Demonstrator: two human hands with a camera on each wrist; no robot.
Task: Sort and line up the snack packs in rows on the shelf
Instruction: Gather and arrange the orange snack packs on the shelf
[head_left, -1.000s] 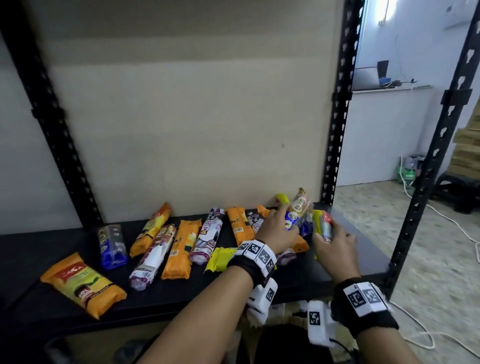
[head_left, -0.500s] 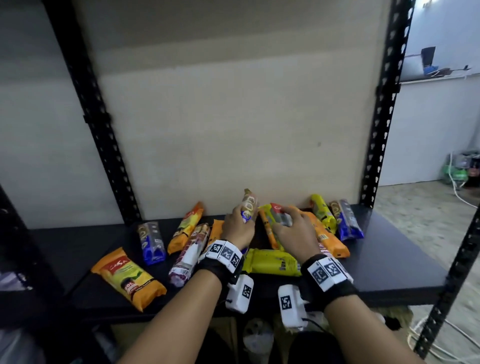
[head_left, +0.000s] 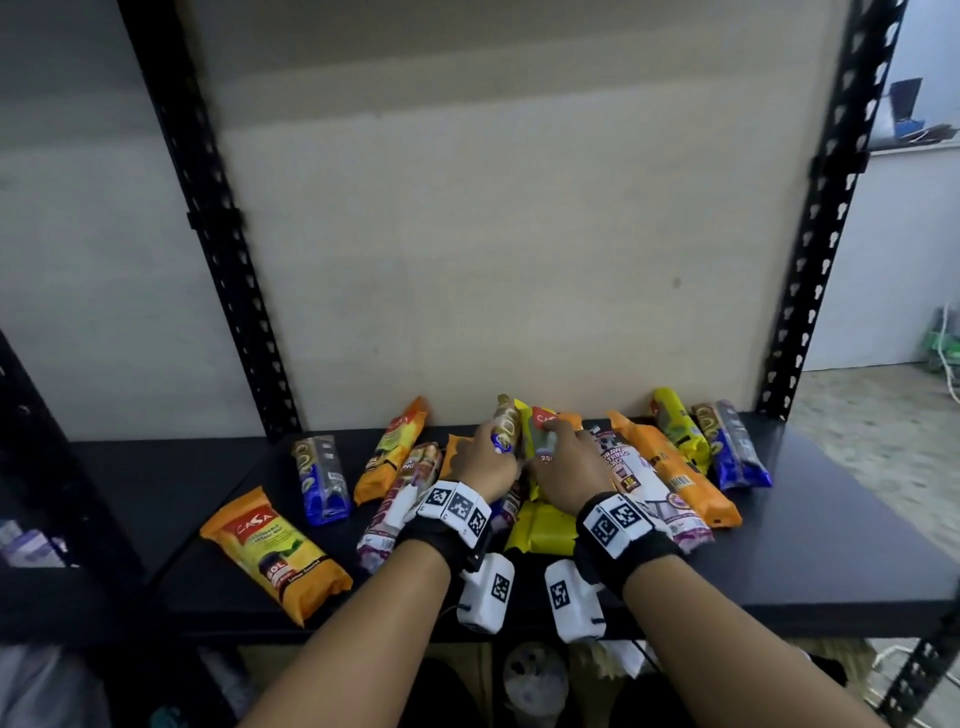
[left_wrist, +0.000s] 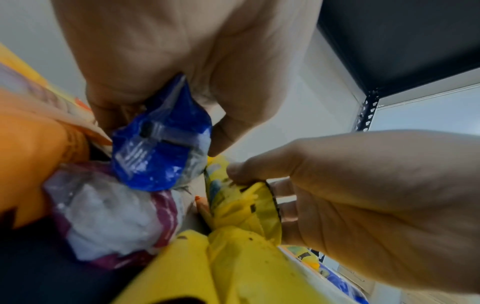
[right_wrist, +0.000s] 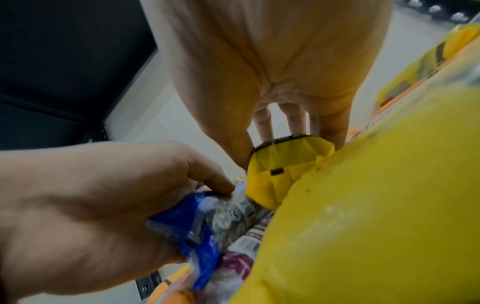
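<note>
Your left hand (head_left: 480, 462) has its grip curled round a blue pack (left_wrist: 161, 144), lifted at the middle back of the shelf (head_left: 810, 561). Your right hand (head_left: 563, 467) pinches the end of a yellow pack (right_wrist: 288, 164) right beside it. Both hands are touching close together, so I think one pack could bump the other and knock it loose. The wrappers look shiny and slippery, soft and crinkly, long like little pillows. More packs lie crooked under your hands, like the purple and white pack (left_wrist: 109, 216), and could slide out of line.
</note>
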